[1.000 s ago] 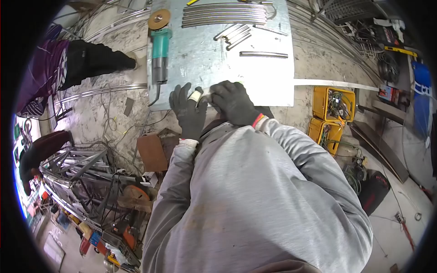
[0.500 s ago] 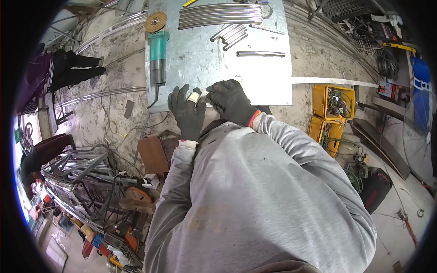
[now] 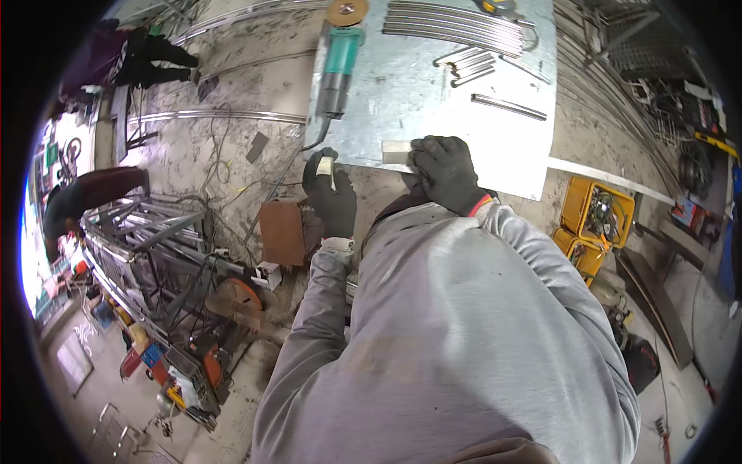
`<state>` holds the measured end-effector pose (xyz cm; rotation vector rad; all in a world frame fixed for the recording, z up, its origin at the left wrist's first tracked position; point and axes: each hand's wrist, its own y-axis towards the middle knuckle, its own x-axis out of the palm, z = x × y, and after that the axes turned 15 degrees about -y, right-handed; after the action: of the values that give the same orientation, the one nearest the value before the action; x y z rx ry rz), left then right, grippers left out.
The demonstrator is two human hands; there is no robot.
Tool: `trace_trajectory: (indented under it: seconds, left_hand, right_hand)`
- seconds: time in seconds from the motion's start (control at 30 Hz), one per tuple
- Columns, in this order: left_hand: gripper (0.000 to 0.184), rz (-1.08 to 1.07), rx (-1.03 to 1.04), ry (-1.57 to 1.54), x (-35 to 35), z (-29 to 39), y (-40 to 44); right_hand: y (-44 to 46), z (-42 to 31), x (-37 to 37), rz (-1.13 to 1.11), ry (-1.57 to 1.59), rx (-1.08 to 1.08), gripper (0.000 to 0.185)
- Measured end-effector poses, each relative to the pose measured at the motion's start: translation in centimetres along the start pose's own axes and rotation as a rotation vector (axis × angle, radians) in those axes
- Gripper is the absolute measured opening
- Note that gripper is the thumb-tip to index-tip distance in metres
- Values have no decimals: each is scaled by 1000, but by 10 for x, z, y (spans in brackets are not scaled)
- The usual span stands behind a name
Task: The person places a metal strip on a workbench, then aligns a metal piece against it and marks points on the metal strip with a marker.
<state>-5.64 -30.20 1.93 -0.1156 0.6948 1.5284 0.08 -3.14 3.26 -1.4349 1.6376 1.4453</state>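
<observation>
My right hand [image 3: 447, 170], in a dark glove with a red cuff edge, is at the table's near edge. Its curled fingers hold the end of a pale rectangular piece [image 3: 396, 152], and the hand hides the rest of it. My left hand [image 3: 332, 195], also gloved, is just off the table's near-left corner with its fingers bent. A cream patch [image 3: 325, 168] shows at its fingers; I cannot tell whether it is wrapped on the glove or held. A green angle grinder [image 3: 341, 58] with a tan disc [image 3: 347, 11] lies beyond the left hand.
On the metal-topped table [image 3: 371, 100] lie long shiny tubes [image 3: 456, 27], several short tubes [image 3: 468, 66] and a single tube [image 3: 508, 107]. Yellow crates [image 3: 573, 203] stand at right. A metal frame pile [image 3: 147, 240] is at left. Another person [image 3: 147, 58] is at upper left.
The view has shifted, so the table appears farther right. My left hand has drawn away from my right hand, off the table, and its fingers have curled. More of the pale piece now shows.
</observation>
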Motion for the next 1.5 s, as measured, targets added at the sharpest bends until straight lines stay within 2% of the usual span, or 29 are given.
trace_trajectory:
  seconds: [0.03,0.07,0.2,0.3,0.4,0.43,0.5,0.53,0.63,0.67,0.7,0.77,0.83,0.9,0.97,1.07,1.1,1.17,1.2,1.27,1.3,1.37,1.4,1.47,1.5]
  left_hand:
    - [30,62,-47,46,-5,-15,-6]
    - [29,57,-105,-42,-13,-16,-5]
    - [28,83,-157,22,-23,-7,-8]
    - [28,71,-178,-66,-19,4,-10]
    - [38,-46,-100,100,-11,36,-3]
    - [38,-72,-82,67,-7,38,-5]
    - [39,-77,-197,-70,5,37,2]
    - [41,-93,-84,-45,10,38,10]
    - [30,-214,-73,-76,32,50,36]
    - [30,-285,-157,-43,43,63,50]
    - [30,-301,-134,-47,57,66,61]
    - [42,-433,122,83,89,73,86]
    - [49,-424,479,-111,138,105,119]
    - [60,-565,569,-86,186,136,138]
    - [63,-652,610,-33,235,161,145]
    - [58,-754,727,127,303,179,149]
    - [47,-645,876,204,324,172,147]
    - [38,-549,956,337,360,155,146]
    - [32,-600,921,419,367,147,142]
    - [22,-729,869,538,374,147,140]
    - [18,-802,856,580,373,152,141]
    - [12,-710,925,399,373,141,141]
    - [12,-663,950,332,367,144,139]
    - [15,-571,1022,105,347,154,145]
    - [15,-570,1015,110,343,156,146]
  right_hand:
    - [2,1,-1,-11,-12,-2,23]
    - [3,0,-2,-12,-7,-10,23]
    - [6,-2,-5,0,-36,-9,22]
    - [6,-4,-4,5,-21,-16,25]
    - [3,1,-2,-10,-9,-23,28]
    - [0,4,-1,-25,6,-38,31]
    - [-2,7,2,-5,27,-36,34]
    - [-3,8,-1,-38,27,-32,32]
    - [-3,8,3,-50,21,-31,33]
    - [-4,8,1,-51,-3,-29,32]
    - [-4,7,0,-33,-14,-10,32]
    - [-5,7,0,-95,-67,-36,32]
    - [-6,4,-3,-135,-94,-13,35]
    - [-4,2,-6,-264,-129,0,37]
    - [-11,4,9,-200,-168,-6,33]
    - [-8,4,7,-72,-122,7,34]
    - [-8,5,8,-48,-110,11,30]
    - [-6,4,15,-34,-111,49,25]
    - [-6,3,22,-9,-57,70,21]
    - [-2,4,12,-109,-13,59,14]
    - [5,5,-4,-232,-15,24,11]
    - [-2,5,16,95,6,73,7]
    - [0,5,2,-42,-38,22,7]
    - [1,6,-3,-113,-82,32,6]
    - [3,2,-2,-172,-102,31,6]
